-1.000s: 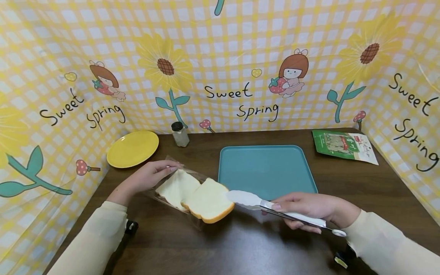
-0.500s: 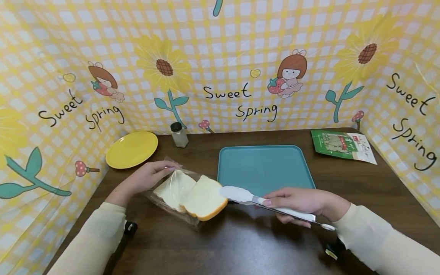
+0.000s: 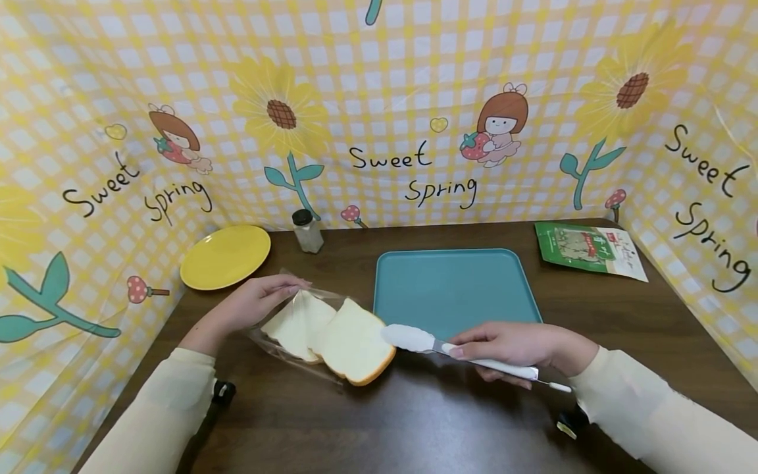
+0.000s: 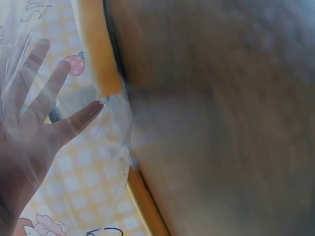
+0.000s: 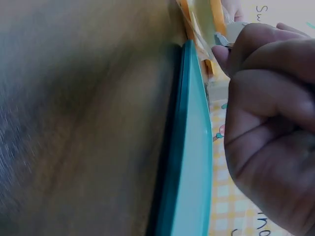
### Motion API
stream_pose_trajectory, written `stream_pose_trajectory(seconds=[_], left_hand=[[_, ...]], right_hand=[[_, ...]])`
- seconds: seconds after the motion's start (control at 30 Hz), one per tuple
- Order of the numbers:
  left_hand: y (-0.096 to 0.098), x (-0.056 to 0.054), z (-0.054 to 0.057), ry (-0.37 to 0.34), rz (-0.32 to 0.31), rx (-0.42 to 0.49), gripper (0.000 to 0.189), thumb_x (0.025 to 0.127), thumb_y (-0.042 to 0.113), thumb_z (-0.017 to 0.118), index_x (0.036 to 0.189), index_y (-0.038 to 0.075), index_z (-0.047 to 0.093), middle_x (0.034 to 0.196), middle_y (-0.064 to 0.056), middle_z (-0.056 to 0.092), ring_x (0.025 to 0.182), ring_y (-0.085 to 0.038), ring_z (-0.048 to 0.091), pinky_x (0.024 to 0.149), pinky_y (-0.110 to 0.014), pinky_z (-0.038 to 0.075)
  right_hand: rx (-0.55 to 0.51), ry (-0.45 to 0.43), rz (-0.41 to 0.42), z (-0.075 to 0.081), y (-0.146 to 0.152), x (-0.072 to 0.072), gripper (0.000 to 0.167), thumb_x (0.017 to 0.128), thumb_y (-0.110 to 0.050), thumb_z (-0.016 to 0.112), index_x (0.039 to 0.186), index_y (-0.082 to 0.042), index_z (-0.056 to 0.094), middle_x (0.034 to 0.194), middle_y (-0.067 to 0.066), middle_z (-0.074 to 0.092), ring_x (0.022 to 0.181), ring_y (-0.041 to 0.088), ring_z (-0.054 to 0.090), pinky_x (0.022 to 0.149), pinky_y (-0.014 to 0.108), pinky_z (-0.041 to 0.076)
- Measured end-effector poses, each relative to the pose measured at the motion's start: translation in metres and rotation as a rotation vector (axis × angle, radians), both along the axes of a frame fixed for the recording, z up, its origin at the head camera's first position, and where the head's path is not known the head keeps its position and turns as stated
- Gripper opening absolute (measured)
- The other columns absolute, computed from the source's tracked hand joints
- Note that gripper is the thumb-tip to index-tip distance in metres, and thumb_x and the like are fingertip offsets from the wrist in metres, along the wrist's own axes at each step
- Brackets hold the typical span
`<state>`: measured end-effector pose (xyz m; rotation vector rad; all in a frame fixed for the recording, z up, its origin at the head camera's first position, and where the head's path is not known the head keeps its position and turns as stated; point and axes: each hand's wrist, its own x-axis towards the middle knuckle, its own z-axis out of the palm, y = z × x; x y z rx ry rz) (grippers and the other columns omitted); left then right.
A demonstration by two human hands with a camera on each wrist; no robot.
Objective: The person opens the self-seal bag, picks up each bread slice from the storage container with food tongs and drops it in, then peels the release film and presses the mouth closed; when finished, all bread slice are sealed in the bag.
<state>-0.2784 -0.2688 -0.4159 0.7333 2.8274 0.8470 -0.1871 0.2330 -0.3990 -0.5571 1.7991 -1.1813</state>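
In the head view my left hand (image 3: 260,303) pinches the upper edge of a clear plastic bag (image 3: 278,355). The left wrist view shows the film draped across its fingers. One white bread slice (image 3: 296,326) lies inside the bag. A second slice (image 3: 355,342), with an orange-brown crust, overlaps it and sticks out of the bag's right end. My right hand (image 3: 503,349) grips a pair of white-tipped tongs (image 3: 408,338) by the handles. Their tips meet that slice's right edge; whether they clamp it is hard to tell. Curled fingers fill much of the right wrist view.
A blue tray (image 3: 450,289) lies just beyond the tongs. Farther back are a yellow plate (image 3: 225,257) at left, a black-capped shaker (image 3: 307,232), and a green and white food packet (image 3: 592,250) at right. A patterned cloth (image 3: 379,112) walls the dark table.
The tongs and outer slice first shifted left, then slightly right over the last half second. The right hand moved left overall. My left hand keeps its hold on the bag.
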Motion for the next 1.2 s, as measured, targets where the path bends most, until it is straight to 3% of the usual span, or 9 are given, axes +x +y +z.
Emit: stream_pose_trajectory(seconds=[0.27, 0.43, 0.53, 0.63, 0.67, 0.77, 0.87, 1.07, 1.2], left_hand=[[-0.001, 0.000, 0.000, -0.009, -0.004, -0.004, 0.026, 0.113, 0.033, 0.055, 0.131, 0.033, 0.074, 0.141, 0.005, 0.073, 0.133, -0.018, 0.066, 0.109, -0.048, 0.056], [0.000, -0.001, 0.001, -0.017, -0.001, -0.003, 0.026, 0.113, 0.034, 0.055, 0.131, 0.032, 0.074, 0.140, 0.005, 0.073, 0.132, -0.018, 0.067, 0.109, -0.048, 0.056], [0.000, -0.001, 0.001, -0.016, 0.001, -0.003, 0.027, 0.113, 0.034, 0.055, 0.132, 0.031, 0.074, 0.139, 0.004, 0.074, 0.132, -0.020, 0.068, 0.109, -0.050, 0.056], [0.000, -0.001, 0.001, -0.010, 0.004, -0.014, 0.028, 0.114, 0.036, 0.054, 0.133, 0.031, 0.074, 0.139, 0.004, 0.074, 0.132, -0.021, 0.069, 0.109, -0.051, 0.056], [0.000, -0.001, 0.001, -0.009, 0.004, -0.017, 0.028, 0.114, 0.036, 0.054, 0.133, 0.031, 0.073, 0.139, 0.004, 0.074, 0.132, -0.021, 0.069, 0.109, -0.051, 0.056], [0.000, 0.000, 0.002, -0.016, 0.006, -0.018, 0.029, 0.114, 0.036, 0.053, 0.134, 0.031, 0.073, 0.140, 0.005, 0.073, 0.133, -0.021, 0.068, 0.110, -0.051, 0.055], [-0.001, 0.001, 0.002, -0.025, 0.007, -0.014, 0.029, 0.114, 0.036, 0.053, 0.135, 0.031, 0.072, 0.141, 0.005, 0.073, 0.135, -0.022, 0.067, 0.111, -0.052, 0.054], [-0.001, 0.000, 0.002, -0.023, 0.003, -0.017, 0.030, 0.114, 0.037, 0.053, 0.136, 0.030, 0.072, 0.141, 0.006, 0.073, 0.135, -0.021, 0.067, 0.111, -0.051, 0.054], [0.000, 0.000, 0.002, -0.027, 0.001, -0.022, 0.029, 0.113, 0.036, 0.055, 0.134, 0.030, 0.073, 0.141, 0.005, 0.073, 0.134, -0.022, 0.067, 0.109, -0.051, 0.055]], right_hand=[[0.116, 0.154, 0.015, 0.010, 0.002, 0.000, 0.049, 0.111, -0.039, 0.058, 0.149, -0.008, 0.060, 0.069, 0.000, 0.054, 0.059, 0.009, 0.050, 0.054, 0.023, 0.047], [0.212, 0.248, 0.008, 0.018, 0.001, 0.002, 0.057, 0.110, -0.046, 0.058, 0.154, -0.011, 0.056, 0.066, -0.002, 0.057, 0.059, 0.010, 0.052, 0.063, 0.026, 0.052], [0.273, 0.384, 0.025, 0.026, -0.003, 0.007, 0.059, 0.110, -0.051, 0.057, 0.155, -0.013, 0.057, 0.096, -0.001, 0.076, 0.089, 0.012, 0.070, 0.087, 0.032, 0.058], [0.332, 0.473, 0.031, 0.036, -0.008, 0.013, 0.064, 0.109, -0.056, 0.056, 0.156, -0.014, 0.056, 0.110, 0.003, 0.076, 0.117, 0.014, 0.066, 0.098, 0.038, 0.053], [0.348, 0.501, 0.032, 0.040, -0.009, 0.015, 0.065, 0.108, -0.057, 0.055, 0.156, -0.013, 0.055, 0.123, 0.003, 0.075, 0.127, 0.013, 0.063, 0.103, 0.040, 0.052], [0.379, 0.513, 0.022, 0.048, -0.011, 0.019, 0.068, 0.108, -0.059, 0.055, 0.158, -0.012, 0.054, 0.123, 0.004, 0.075, 0.124, 0.013, 0.063, 0.103, 0.043, 0.052], [0.388, 0.541, 0.021, 0.052, -0.012, 0.021, 0.068, 0.108, -0.059, 0.055, 0.157, -0.011, 0.055, 0.148, 0.001, 0.067, 0.135, 0.015, 0.062, 0.111, 0.048, 0.053], [0.364, 0.502, 0.019, 0.051, -0.011, 0.018, 0.066, 0.108, -0.057, 0.055, 0.157, -0.012, 0.055, 0.146, 0.000, 0.069, 0.137, 0.017, 0.062, 0.111, 0.048, 0.052], [0.280, 0.332, 0.001, 0.043, -0.009, 0.010, 0.056, 0.109, -0.051, 0.058, 0.152, -0.016, 0.059, 0.096, 0.001, 0.075, 0.092, 0.014, 0.069, 0.085, 0.035, 0.057]])
